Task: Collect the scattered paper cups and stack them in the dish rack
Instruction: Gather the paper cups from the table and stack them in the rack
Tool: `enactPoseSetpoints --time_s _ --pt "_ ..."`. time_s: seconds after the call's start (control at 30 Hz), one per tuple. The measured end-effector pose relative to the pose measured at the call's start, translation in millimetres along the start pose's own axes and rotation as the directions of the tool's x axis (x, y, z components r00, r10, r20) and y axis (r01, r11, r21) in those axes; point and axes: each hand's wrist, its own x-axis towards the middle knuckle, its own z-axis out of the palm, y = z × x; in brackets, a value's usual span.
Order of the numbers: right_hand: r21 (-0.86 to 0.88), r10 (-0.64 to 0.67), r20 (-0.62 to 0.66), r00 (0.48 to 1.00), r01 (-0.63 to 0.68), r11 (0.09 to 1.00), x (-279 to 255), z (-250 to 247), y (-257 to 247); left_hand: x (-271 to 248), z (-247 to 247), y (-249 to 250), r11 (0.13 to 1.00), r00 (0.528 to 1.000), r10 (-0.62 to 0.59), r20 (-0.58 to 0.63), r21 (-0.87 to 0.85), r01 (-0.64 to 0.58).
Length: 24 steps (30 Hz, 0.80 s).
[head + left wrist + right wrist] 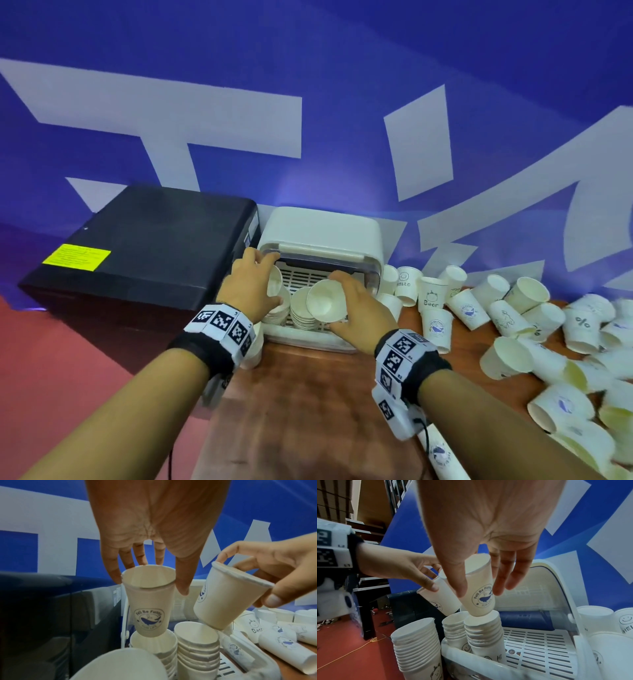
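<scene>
The left hand (pixel 150 536) reaches down from above, thumb and fingers spread round the rim of a whale-print paper cup (pixel 149 601); the cup hangs upright, its base just entering the mouth of the left stack (pixel 154 647). The right hand (pixel 488 534) likewise points down, thumb on one side and fingers on the other, pinching a second whale-print cup (pixel 480 588) by its upper wall. That cup is tilted, and its base sits at the mouth of the right stack (pixel 483 632). Both grips are narrow, each closed about one cup.

The two stacks stand side by side in the front-left corner of the white dish rack (pixel 318 236), on its slotted floor, with the rack's lid raised behind them. A third stack (pixel 418 646) stands on the table just outside the rack's left wall, at the table's left edge.

The rack sits at the back of the wooden table (pixel 291 411), against a blue banner. A black box (pixel 144 246) lies to its left. Loose cups (pixel 513 322), some upright, most tipped over, crowd the table's right side.
</scene>
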Motion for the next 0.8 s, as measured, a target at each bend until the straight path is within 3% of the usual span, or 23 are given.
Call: enactPoseSetpoints --time_s 0.5,0.8 --pt "-0.141 0.073 0.045 0.996 -0.066 0.988 30.8 20.5 -15.4 20.1 14.8 -8.9 0.997 0.995 0.072 0.070 0.032 -0.075" --pt "-0.175 0.141 0.136 0.981 -0.116 0.978 40.8 30.8 -4.2 28.2 20.3 -17.6 0.997 0.976 0.076 0.206 -0.011 -0.075"
